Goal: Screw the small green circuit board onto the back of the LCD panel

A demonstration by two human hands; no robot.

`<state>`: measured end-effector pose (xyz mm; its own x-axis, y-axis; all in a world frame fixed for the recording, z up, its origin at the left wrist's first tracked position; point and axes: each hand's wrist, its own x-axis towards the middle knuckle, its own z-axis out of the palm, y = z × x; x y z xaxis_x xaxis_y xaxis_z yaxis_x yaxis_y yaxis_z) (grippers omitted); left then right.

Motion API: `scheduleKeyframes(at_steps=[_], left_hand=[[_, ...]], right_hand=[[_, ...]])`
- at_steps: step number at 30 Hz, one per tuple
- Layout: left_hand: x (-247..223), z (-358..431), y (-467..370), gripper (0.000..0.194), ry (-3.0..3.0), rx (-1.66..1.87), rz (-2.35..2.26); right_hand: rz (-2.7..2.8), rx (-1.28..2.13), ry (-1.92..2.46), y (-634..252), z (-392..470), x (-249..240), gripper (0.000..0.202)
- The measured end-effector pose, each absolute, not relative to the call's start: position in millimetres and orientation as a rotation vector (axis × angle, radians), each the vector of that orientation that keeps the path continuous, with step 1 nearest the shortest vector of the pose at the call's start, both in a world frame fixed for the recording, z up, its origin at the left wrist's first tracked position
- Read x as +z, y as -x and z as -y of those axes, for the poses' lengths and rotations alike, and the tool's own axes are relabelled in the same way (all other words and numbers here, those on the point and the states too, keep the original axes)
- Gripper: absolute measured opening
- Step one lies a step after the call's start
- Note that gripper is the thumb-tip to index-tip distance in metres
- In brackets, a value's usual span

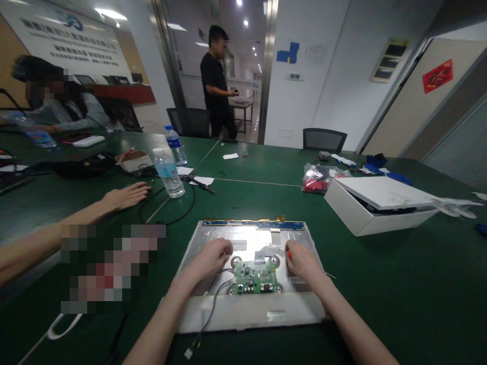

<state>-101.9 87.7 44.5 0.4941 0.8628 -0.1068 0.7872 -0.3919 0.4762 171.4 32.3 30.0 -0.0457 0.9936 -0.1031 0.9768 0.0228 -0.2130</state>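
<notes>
An LCD panel (251,309) lies on the table in front of me with its metal back up. A green circuit board (255,277) sits at its middle, with a flat ribbon cable (260,257) at the board's top edge. Dark wires (213,300) run from its left side to a white plug (188,353). Over the panel's left half, my left hand (213,257) has its fingers curled; what they hold, if anything, is hidden. My right hand (304,259), right of the board, is closed round an orange-handled screwdriver (289,254). Its thin metal shaft shows beyond the wrist.
Another person's hand (127,195) rests on the table (243,197) at left, near water bottles (169,175) and a black cable (192,205). At right stand a white box (380,218) and a plastic bag (315,178). One person (215,76) stands beyond the table; another sits far left.
</notes>
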Motion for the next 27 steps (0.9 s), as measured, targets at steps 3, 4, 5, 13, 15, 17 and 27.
scheduleKeyframes(at_steps=[3,4,5,13,15,17,27], left_hand=[[47,-90,100,0.015,-2.249,0.185,-1.362],[48,-91,99,0.015,-2.253,0.178,-1.356],[48,-93,97,0.016,-2.261,0.174,-1.35],[31,-110,90,0.015,-2.334,0.374,-1.314],[25,-111,91,0.015,-2.333,0.458,-1.301],[21,-110,92,0.015,-2.334,0.496,-1.277],[27,-98,95,0.015,-2.314,0.499,-1.265]], right_hand=[[2.191,0.342,2.13,-169,-33,31,0.017],[2.188,0.342,2.132,-169,-34,31,0.016],[2.186,0.343,2.134,-168,-34,30,0.016],[2.167,0.354,2.088,-168,-42,37,0.013],[2.191,0.359,2.035,-159,-47,42,0.014],[2.24,0.378,1.956,-144,-54,46,0.015],[2.464,0.445,1.695,-72,-82,42,0.021]])
